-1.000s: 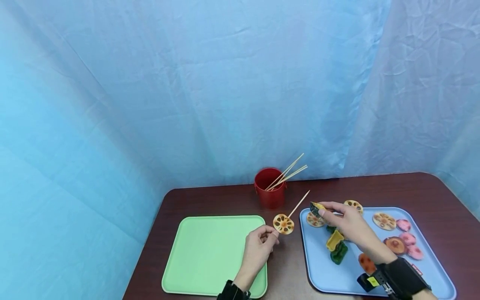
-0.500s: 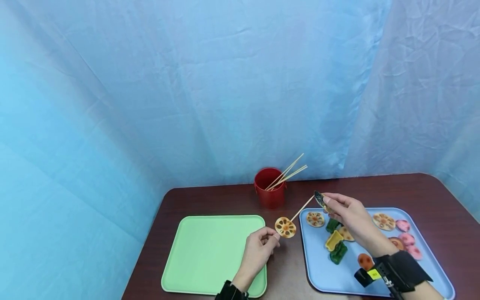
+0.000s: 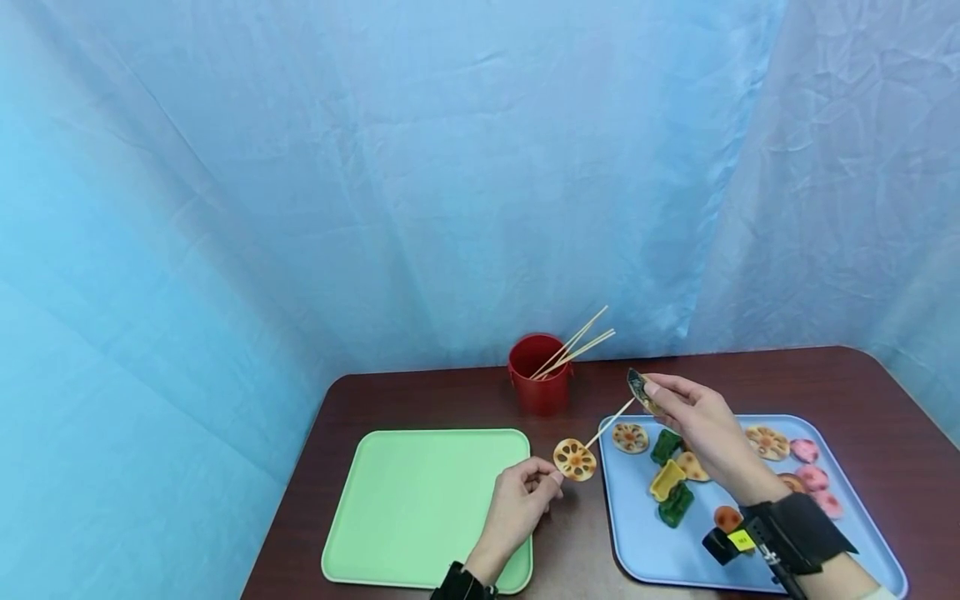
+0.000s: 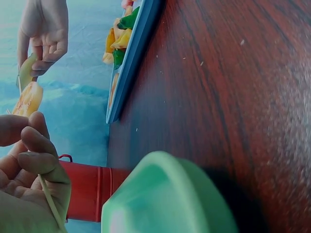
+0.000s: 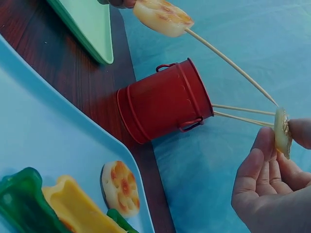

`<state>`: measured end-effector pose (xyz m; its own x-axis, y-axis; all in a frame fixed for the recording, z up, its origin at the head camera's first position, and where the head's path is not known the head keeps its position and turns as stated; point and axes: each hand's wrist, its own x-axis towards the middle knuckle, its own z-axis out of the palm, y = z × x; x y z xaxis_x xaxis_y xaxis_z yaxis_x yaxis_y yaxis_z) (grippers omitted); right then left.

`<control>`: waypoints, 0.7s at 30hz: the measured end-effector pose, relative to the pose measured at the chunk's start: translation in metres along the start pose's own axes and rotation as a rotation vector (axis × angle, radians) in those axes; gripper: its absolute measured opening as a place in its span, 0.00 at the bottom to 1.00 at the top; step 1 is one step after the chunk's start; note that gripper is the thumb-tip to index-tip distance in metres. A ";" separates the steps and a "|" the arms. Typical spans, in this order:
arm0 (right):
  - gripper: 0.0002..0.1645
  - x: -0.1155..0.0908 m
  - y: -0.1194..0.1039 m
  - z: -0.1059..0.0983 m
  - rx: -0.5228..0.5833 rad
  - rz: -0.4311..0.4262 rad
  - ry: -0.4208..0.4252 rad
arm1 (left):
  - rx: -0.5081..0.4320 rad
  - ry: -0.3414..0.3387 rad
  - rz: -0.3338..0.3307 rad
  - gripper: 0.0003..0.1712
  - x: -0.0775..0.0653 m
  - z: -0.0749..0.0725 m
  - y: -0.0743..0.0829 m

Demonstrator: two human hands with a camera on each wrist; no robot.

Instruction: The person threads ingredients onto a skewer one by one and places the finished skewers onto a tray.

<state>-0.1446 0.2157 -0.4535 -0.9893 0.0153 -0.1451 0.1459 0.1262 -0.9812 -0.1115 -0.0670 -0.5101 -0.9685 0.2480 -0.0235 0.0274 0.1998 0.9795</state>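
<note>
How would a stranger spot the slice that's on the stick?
On the dark table, find the green tray. By its right edge, the left grip holds a wooden stick carrying one round, holed slice; unlike similar slices on the blue tray, it's skewered.

Left fingers (image 3: 549,484) hold one skewer (image 3: 609,423), right fingers (image 3: 667,402) one wedge (image 3: 637,385). Below the latter: two green pieces (image 3: 677,505), one yellow piece (image 3: 667,481).

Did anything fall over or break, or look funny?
Nothing looks broken or tipped over. The left hand holds a thin wooden stick with a round, holed, tan slice on it, and the red cylindrical bucket stands upright. Only tiny pale specks on the dark brown table look odd: maybe crumbs, maybe marks.
</note>
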 end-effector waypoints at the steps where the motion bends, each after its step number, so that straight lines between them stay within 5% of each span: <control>1: 0.43 0.000 0.000 0.001 -0.006 0.001 0.001 | -0.001 0.000 -0.002 0.10 0.000 0.000 0.000; 14: 0.38 -0.005 -0.001 0.006 -0.058 -0.092 0.023 | 0.013 0.022 -0.022 0.10 -0.002 0.002 -0.002; 21: 0.41 -0.006 -0.002 0.009 -0.120 -0.051 0.026 | 0.005 0.053 0.006 0.09 -0.004 0.004 0.000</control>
<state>-0.1391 0.2068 -0.4514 -0.9954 0.0317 -0.0909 0.0959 0.2451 -0.9647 -0.1064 -0.0647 -0.5107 -0.9801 0.1984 -0.0071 0.0340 0.2029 0.9786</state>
